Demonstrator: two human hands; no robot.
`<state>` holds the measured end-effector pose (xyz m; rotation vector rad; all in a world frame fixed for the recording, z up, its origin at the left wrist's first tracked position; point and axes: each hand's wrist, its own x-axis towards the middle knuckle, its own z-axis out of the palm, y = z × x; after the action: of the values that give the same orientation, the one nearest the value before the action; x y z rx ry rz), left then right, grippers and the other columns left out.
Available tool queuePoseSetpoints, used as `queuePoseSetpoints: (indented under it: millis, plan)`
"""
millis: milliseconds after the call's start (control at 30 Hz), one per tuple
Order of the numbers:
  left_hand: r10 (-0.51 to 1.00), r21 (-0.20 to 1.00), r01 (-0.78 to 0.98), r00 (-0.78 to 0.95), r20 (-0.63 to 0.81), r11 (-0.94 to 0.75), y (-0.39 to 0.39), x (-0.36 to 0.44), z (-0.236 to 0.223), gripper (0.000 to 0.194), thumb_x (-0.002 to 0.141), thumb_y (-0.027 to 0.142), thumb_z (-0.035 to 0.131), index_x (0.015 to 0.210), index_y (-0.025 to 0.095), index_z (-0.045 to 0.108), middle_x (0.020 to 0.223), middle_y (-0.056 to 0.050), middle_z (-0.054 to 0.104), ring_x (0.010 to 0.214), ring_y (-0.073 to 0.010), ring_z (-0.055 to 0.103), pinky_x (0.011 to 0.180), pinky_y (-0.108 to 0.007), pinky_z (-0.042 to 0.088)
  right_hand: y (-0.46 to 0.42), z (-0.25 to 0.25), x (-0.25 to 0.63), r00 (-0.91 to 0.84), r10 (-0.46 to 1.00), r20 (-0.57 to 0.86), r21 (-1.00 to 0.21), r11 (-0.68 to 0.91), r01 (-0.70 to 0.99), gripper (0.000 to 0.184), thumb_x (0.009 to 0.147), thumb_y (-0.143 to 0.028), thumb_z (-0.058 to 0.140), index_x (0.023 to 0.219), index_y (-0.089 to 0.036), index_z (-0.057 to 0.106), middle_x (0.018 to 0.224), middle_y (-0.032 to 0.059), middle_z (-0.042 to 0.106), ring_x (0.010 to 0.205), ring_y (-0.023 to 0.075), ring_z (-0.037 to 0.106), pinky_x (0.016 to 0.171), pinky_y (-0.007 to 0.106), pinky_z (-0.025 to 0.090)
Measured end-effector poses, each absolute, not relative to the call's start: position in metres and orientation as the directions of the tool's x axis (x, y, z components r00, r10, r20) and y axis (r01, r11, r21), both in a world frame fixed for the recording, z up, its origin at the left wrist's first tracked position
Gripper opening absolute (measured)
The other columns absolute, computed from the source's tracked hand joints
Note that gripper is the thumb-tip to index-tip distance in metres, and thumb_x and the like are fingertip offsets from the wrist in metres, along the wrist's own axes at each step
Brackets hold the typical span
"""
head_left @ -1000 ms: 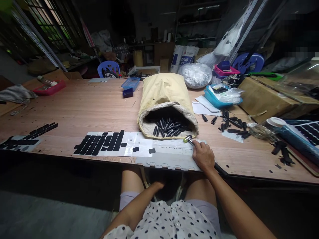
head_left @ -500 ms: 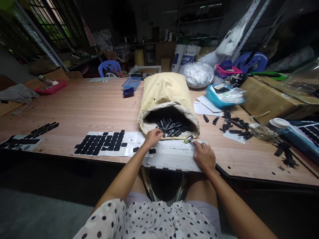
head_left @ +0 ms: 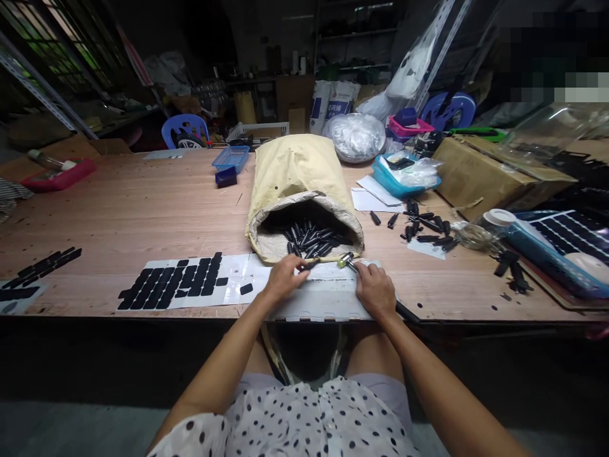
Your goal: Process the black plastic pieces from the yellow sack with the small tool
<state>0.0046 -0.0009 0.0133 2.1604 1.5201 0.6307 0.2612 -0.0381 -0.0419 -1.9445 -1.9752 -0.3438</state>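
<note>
My left hand (head_left: 284, 279) pinches a slim black plastic piece (head_left: 310, 264) just in front of the sack's mouth. The yellow sack (head_left: 297, 162) lies on its side, its opening towards me, with many similar black pieces (head_left: 311, 238) inside. My right hand (head_left: 375, 291) is closed round the black handle of a small hammer (head_left: 346, 259), whose shiny head has a yellow-green end. The head is near the sack's lower lip, over a grey-white board (head_left: 328, 304) at the table edge. Left of it, rows of flat black rounded pads (head_left: 164, 287) lie on white sheets.
More black pieces (head_left: 431, 228) lie loose on the right, near a cardboard box (head_left: 480, 181) and a blue basin (head_left: 399, 181). Behind the sack are a blue basket (head_left: 231, 157) and a clear plastic bundle (head_left: 356, 136). A red tray (head_left: 64, 176) stands far left.
My left hand has come back from the sack's mouth towards me, now with a black piece in its fingers. My right hand keeps the hammer. The whole view has swung to the right.
</note>
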Motion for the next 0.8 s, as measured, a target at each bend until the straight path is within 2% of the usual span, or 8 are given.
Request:
queuePoseSetpoints:
  millis: [100, 333, 400, 500, 633, 800]
  plan:
    - [0.908, 0.600, 0.707, 0.410, 0.086, -0.376, -0.025, 0.011, -0.005, 0.015, 0.079, 0.025, 0.069, 0.093, 0.024, 0.074, 0.091, -0.003, 0.067, 0.093, -0.0215, 0.059, 0.085, -0.033, 0.048, -0.039, -0.042, 0.261, 0.002, 0.910, 0.414, -0.064, 0.027, 0.998, 0.030, 0.092, -0.020, 0.049, 0.115, -0.023, 0.067, 0.087, 0.0073, 0.059, 0.081, 0.0205, 0.047, 0.067, 0.030, 0.030]
    - [0.940, 0.691, 0.661, 0.333, 0.080, -0.293, -0.031, 0.016, -0.029, 0.021, 0.078, 0.025, 0.073, 0.098, 0.025, 0.076, 0.090, -0.003, 0.065, 0.095, -0.0230, 0.055, 0.090, -0.038, 0.046, -0.037, -0.041, 0.268, 0.009, 0.916, 0.402, -0.124, 0.045, 0.991, 0.030, 0.090, -0.020, 0.050, 0.113, -0.025, 0.069, 0.084, 0.0068, 0.058, 0.080, 0.0206, 0.049, 0.067, 0.030, 0.033]
    - [0.945, 0.703, 0.658, 0.320, 0.062, -0.269, -0.030, 0.017, -0.028, 0.019, 0.077, 0.026, 0.075, 0.096, 0.025, 0.076, 0.090, -0.003, 0.065, 0.095, -0.0228, 0.055, 0.090, -0.038, 0.046, -0.039, -0.037, 0.268, 0.034, 0.917, 0.397, -0.192, 0.047, 0.980, 0.031, 0.091, -0.021, 0.048, 0.113, -0.025, 0.069, 0.084, 0.0067, 0.060, 0.080, 0.0210, 0.050, 0.068, 0.030, 0.036]
    - [0.951, 0.720, 0.645, 0.300, 0.072, -0.257, -0.029, 0.018, -0.029, 0.018, 0.077, 0.026, 0.076, 0.094, 0.024, 0.076, 0.090, -0.003, 0.065, 0.096, -0.0225, 0.056, 0.089, -0.037, 0.047, -0.049, -0.028, 0.258, 0.092, 0.897, 0.432, -0.371, 0.084, 0.925, 0.036, 0.094, -0.023, 0.042, 0.119, -0.025, 0.068, 0.089, 0.0075, 0.064, 0.086, 0.0219, 0.056, 0.076, 0.032, 0.044]
    - [0.955, 0.748, 0.612, 0.277, 0.103, -0.258, -0.030, 0.019, -0.032, 0.019, 0.078, 0.028, 0.075, 0.097, 0.026, 0.078, 0.092, -0.003, 0.063, 0.095, -0.0214, 0.057, 0.088, -0.036, 0.048, -0.071, -0.018, 0.231, 0.019, 0.899, 0.438, -0.599, 0.275, 0.752, 0.037, 0.097, -0.030, 0.040, 0.123, -0.026, 0.065, 0.107, 0.0074, 0.070, 0.097, 0.0205, 0.063, 0.087, 0.034, 0.050]
    - [0.957, 0.756, 0.611, 0.280, 0.070, -0.234, -0.028, 0.020, -0.032, 0.018, 0.078, 0.027, 0.075, 0.096, 0.027, 0.078, 0.088, -0.001, 0.062, 0.095, -0.0200, 0.057, 0.089, -0.035, 0.047, -0.091, -0.015, 0.205, -0.120, 0.910, 0.397, -0.686, 0.381, 0.619, 0.035, 0.097, -0.031, 0.044, 0.122, -0.028, 0.067, 0.100, 0.0046, 0.072, 0.092, 0.0184, 0.066, 0.084, 0.032, 0.054]
